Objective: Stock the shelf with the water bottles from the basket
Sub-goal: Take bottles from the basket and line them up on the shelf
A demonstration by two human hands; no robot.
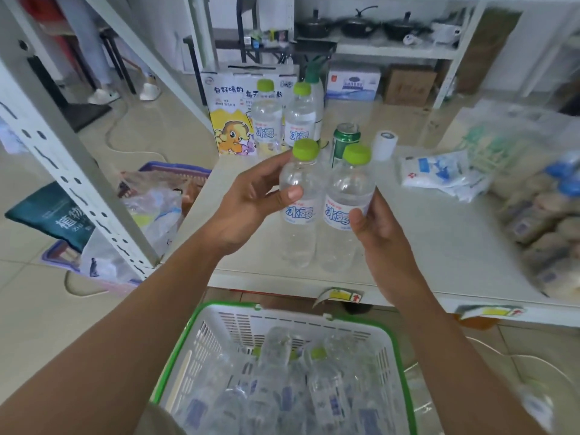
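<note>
Two green-capped bottles were held upright, side by side, over the shelf near its front edge. The left bottle was gripped by the left hand, fingers curled behind it and thumb on the front. The right bottle was clamped by the right hand, thumb on the label. Contact with the shelf could not be told. At 12 o'clock a can and a roll were noted close behind, then two stocked bottles beside a carton. Bags were piled at 3 o'clock. The basket, at 6 o'clock, was seen holding more bottles.
</note>
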